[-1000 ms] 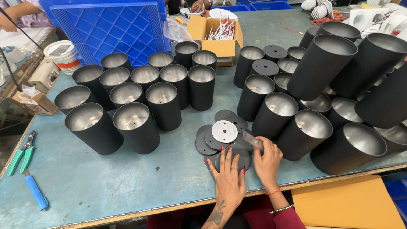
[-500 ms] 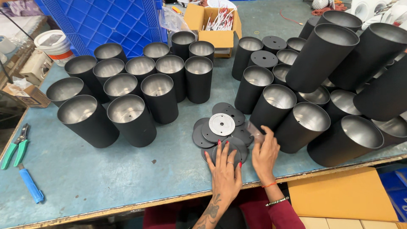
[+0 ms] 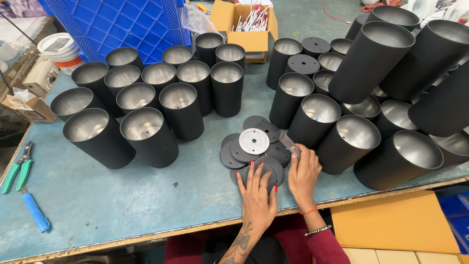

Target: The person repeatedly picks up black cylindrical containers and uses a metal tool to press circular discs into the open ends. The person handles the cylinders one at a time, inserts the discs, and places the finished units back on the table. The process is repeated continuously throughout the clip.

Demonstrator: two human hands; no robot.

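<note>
Hands on the disc pile, cylinders all uncapped but a few.

I see the left hand (image 3: 257, 188) flat, fingers spread, pressing a black disc at the near edge of the disc pile (image 3: 254, 146); the right hand (image 3: 303, 173) is pinched shut on a small clear packet (image 3: 289, 143) just beside it. One silver disc (image 3: 254, 141) lies face-up on top. Most black cylinders (image 3: 146, 132) stand open on the blue surface (image 3: 122, 200); I judge two capped cylinders (image 3: 303, 63) at the back as done, the rest left. Against a second ago: hands and pile sit the same; only my view has dipped closer, the pliers (image 3: 14, 168) sliding to the left edge.
</note>
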